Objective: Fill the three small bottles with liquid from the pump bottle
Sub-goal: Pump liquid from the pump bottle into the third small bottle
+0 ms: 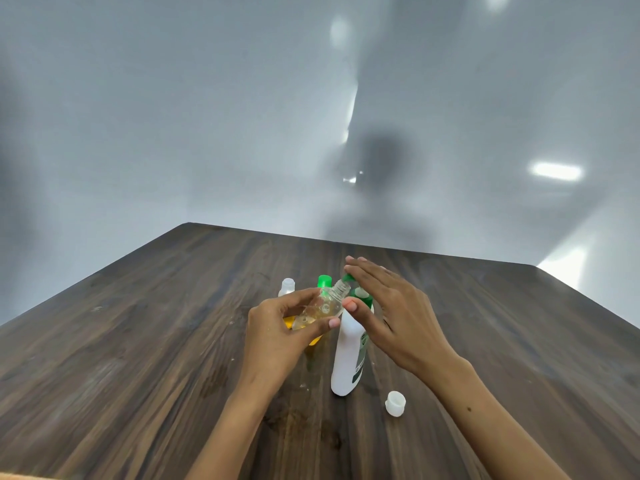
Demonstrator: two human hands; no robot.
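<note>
Left hand: fingers and thumb curled round clear small bottle, tilted, uncapped neck just beside green pump nozzle, amber liquid inside. Right hand: fingers straight, palm laid flat over pump head of white pump bottle. Beyond pump bottle: green-capped bottle, uncapped white bottle; nearer than it, right: white cap on wooden table.

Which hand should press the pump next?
Right. The right hand lies flat over the pump head, while the left hand holds the small bottle tilted at the nozzle.
</note>
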